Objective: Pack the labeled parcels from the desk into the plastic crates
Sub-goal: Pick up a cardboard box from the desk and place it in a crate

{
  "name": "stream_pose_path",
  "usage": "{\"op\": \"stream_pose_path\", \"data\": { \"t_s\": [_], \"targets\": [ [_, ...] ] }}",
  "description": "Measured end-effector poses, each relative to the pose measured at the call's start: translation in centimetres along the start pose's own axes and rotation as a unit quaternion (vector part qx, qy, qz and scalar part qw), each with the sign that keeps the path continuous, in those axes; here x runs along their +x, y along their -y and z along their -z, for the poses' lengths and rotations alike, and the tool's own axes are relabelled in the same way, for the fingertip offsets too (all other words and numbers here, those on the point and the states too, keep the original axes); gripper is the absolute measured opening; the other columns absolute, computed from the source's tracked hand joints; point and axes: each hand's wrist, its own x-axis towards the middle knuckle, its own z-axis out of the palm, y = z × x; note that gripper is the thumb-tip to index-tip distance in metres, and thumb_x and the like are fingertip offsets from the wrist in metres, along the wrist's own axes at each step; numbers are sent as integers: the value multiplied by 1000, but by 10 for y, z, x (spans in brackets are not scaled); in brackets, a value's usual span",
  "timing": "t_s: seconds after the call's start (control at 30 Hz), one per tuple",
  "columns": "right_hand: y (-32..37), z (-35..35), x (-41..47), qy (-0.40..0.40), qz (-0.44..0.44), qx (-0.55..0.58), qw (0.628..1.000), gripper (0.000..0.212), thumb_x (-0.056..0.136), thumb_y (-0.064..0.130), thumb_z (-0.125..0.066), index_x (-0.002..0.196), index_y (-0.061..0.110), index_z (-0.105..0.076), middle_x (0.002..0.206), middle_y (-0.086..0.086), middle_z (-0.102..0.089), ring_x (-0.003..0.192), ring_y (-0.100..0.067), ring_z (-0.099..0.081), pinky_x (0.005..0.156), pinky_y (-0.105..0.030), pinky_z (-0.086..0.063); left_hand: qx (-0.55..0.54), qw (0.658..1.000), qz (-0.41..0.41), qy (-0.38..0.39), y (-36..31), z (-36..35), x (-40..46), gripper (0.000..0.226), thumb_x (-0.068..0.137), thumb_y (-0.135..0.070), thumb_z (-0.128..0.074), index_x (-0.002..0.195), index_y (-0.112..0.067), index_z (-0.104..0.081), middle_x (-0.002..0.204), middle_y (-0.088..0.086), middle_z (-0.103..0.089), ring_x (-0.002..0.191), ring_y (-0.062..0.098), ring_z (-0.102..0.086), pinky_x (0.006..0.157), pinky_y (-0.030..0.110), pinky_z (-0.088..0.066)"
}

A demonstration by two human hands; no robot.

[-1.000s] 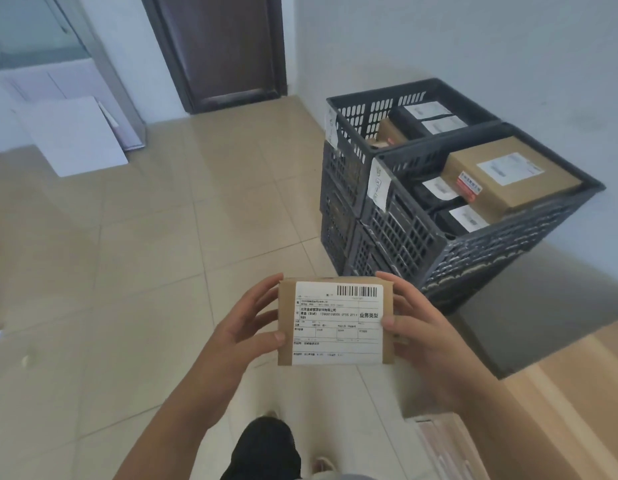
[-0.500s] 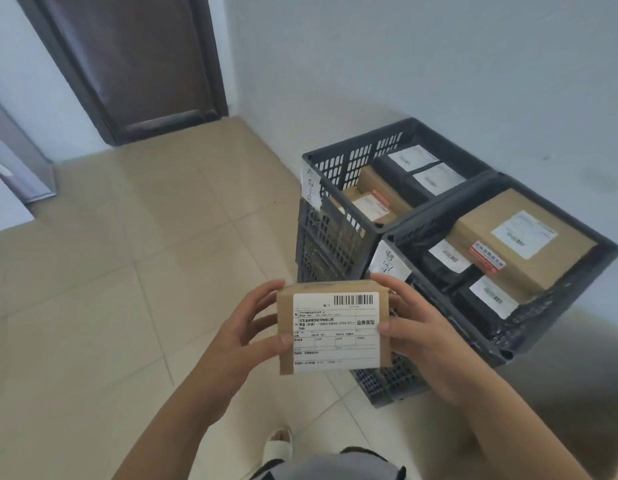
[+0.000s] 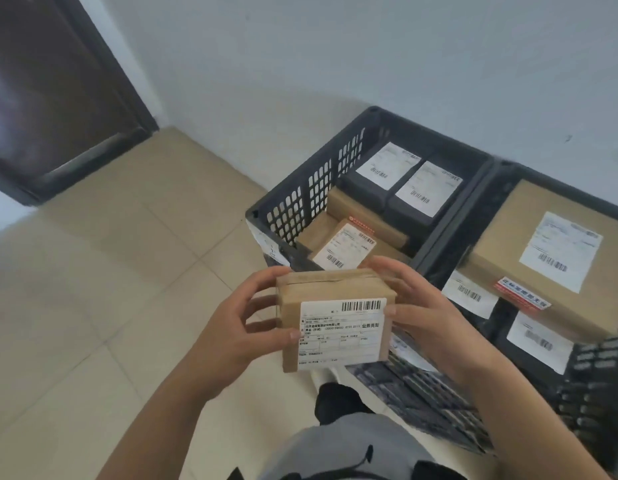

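Head view: left hand (image 3: 231,336) and right hand (image 3: 429,317) pinch a labeled parcel (image 3: 335,320) by its ends, fingers curled, above the left crate (image 3: 290,216)'s near rim. Risk: released early, it catches the rim; beyond, the right crate (image 3: 474,216) looks near full.

Held parcel (image 3: 335,317): kraft brown, brown tape seam; white label (image 3: 342,332), black barcode and print. Crates (image 3: 300,202): dark grey plastic, slotted lattice walls. Two parcels (image 3: 401,188) in far crate: black wrap, white labels. Large box (image 3: 543,258) in near crate: brown, white label, red sticker (image 3: 522,296). Floor (image 3: 110,271): beige tile. Door (image 3: 51,91): dark brown. Wall (image 3: 335,57): pale grey-blue.
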Motion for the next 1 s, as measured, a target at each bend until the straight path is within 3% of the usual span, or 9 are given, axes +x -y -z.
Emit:
{"op": "stream_pose_path", "data": {
  "t_s": [0.1, 0.2, 0.27, 0.37, 0.47, 0.57, 0.7, 0.83, 1.0],
  "targets": [
    [29, 23, 56, 23, 30, -125, 991, 77, 78, 41, -81, 142, 60, -43, 150, 28, -46, 134, 4, -48, 99, -22, -49, 58, 998, -4, -2, -20, 17, 49, 74, 66, -18, -87, 127, -49, -60, 134, -16, -63, 128, 13, -59, 98, 36, -57],
    [63, 33, 106, 114, 35, -285, 951, 79, 85, 40, -83, 145, 61, -35, 152, 35, -35, 128, 18, -40, 90, -4, -44, 115, 993, -27, 13, -34, 32, 92, 84, 66, -18, -90, 133, -52, -54, 137, -19, -60, 130, 9, -56, 104, 33, -50],
    [80, 29, 134, 169, 46, -371, 912, 81, 85, 43, -80, 149, 56, -32, 149, 36, -33, 126, 18, -38, 96, -11, -41, 143, 988, -42, 30, -39, 42, 113, 90, 68, -9, -91, 138, -49, -51, 138, -17, -58, 131, 10, -54, 106, 30, -48],
    [99, 21, 168, 175, 54, -442, 878, 92, 81, 48, -80, 155, 50, -26, 147, 35, -31, 125, 14, -36, 109, -23, -37, 177, 980, -73, 60, -43, 51, 140, 90, 71, -8, -88, 142, -47, -47, 138, -19, -56, 131, 11, -53, 104, 17, -45],
    [111, 21, 191, 172, 21, -488, 855, 96, 80, 50, -82, 157, 43, -26, 148, 30, -32, 129, 7, -36, 108, -17, -33, 186, 975, -60, 106, -40, 64, 173, 93, 76, -14, -89, 145, -51, -40, 142, -24, -51, 133, 6, -51, 104, 17, -45],
    [110, 28, 209, 95, -16, -494, 864, 96, 76, 54, -83, 155, 37, -31, 144, 21, -40, 126, -1, -42, 108, -23, -38, 170, 977, -26, 125, -34, 80, 217, 91, 81, -36, -86, 149, -55, -30, 153, -24, -39, 139, -2, -41, 110, 20, -40],
    [84, 39, 222, -109, -136, -443, 880, 95, 69, 60, -86, 146, 27, -42, 137, 8, -51, 115, -13, -54, 96, -37, -49, 191, 979, 45, 47, -25, 102, 291, 66, 94, -44, -70, 148, -49, -32, 162, -12, -32, 146, 12, -35, 117, 37, -34],
    [54, 20, 222, -282, -244, -281, 884, 86, 70, 49, -90, 137, 19, -45, 127, 2, -57, 105, -16, -60, 81, -35, -48, 177, 968, 103, 145, -9, 115, 352, 59, 101, -50, -57, 154, -43, -32, 165, -4, -32, 152, 22, -31, 118, 47, -31],
    [27, -37, 264, -372, -331, -69, 864, 89, 78, 47, -86, 146, 13, -41, 125, 1, -62, 107, -22, -66, 90, -46, -58, 170, 953, 99, 230, 20, 98, 398, 65, 102, -53, -52, 159, -36, -25, 166, -6, -30, 151, 22, -33, 121, 48, -33]
  ]
}}
